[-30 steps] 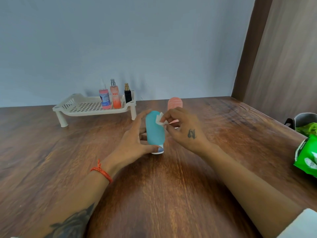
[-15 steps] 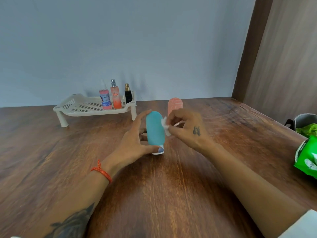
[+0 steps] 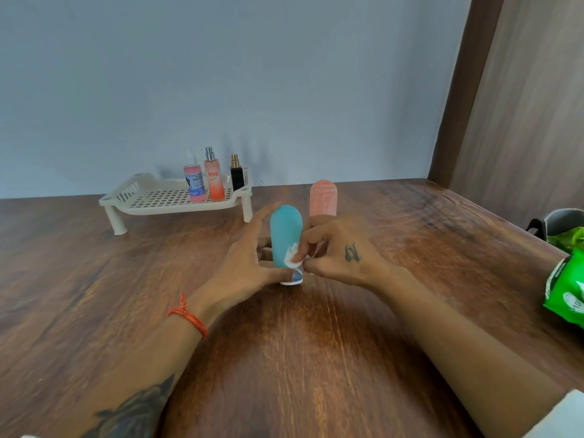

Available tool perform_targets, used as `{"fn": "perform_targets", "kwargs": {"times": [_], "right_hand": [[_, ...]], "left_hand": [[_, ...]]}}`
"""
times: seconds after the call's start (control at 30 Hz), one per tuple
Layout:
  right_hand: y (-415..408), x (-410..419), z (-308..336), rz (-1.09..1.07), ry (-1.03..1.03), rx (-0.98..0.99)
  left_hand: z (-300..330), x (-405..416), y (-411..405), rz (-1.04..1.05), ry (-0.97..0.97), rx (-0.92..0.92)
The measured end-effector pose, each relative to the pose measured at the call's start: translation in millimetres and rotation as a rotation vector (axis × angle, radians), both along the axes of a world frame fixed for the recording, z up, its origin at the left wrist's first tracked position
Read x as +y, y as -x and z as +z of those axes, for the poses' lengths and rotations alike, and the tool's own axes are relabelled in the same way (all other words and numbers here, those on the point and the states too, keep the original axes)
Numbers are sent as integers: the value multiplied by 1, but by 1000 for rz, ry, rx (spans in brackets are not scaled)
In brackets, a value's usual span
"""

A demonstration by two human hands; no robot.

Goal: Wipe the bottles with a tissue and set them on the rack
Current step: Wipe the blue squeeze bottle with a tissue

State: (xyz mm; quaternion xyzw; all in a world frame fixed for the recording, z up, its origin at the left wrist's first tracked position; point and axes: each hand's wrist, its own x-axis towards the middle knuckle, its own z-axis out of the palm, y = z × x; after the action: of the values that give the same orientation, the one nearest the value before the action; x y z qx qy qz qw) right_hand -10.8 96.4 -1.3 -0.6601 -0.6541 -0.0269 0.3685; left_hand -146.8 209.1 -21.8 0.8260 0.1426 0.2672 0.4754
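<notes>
A teal bottle stands cap-down on the wooden table at the centre. My left hand grips it from the left side near its base. My right hand pinches a small white tissue against the bottle's lower right side. Just behind stands a salmon-pink bottle, partly hidden by my right hand. The cream rack sits at the back left with three small spray bottles on its right end: pink, orange and black.
A green tissue pack lies at the table's right edge. Behind it a grey bin holds green material. A blue wall runs along the back, and a brown wooden panel stands at the right.
My right hand has slid the tissue down the teal bottle, from near its top to its lower part. My left hand keeps its hold.
</notes>
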Motion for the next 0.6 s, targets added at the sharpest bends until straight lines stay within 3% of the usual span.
{"fn": "perform_targets", "kwargs": {"times": [0.1, 0.2, 0.27, 0.47, 0.6], "right_hand": [[2, -1, 2, 2, 26, 47], [0, 8, -1, -129, -337, 85], [-1, 16, -2, -191, -462, 72], [5, 19, -7, -118, -396, -216], [10, 9, -6, 34, -203, -290]], "left_hand": [[-1, 1, 0, 0, -14, 14], [-1, 1, 0, 2, -3, 12], [0, 0, 0, 23, -23, 31], [0, -2, -2, 39, -18, -18], [0, -2, 1, 22, 11, -22]]}}
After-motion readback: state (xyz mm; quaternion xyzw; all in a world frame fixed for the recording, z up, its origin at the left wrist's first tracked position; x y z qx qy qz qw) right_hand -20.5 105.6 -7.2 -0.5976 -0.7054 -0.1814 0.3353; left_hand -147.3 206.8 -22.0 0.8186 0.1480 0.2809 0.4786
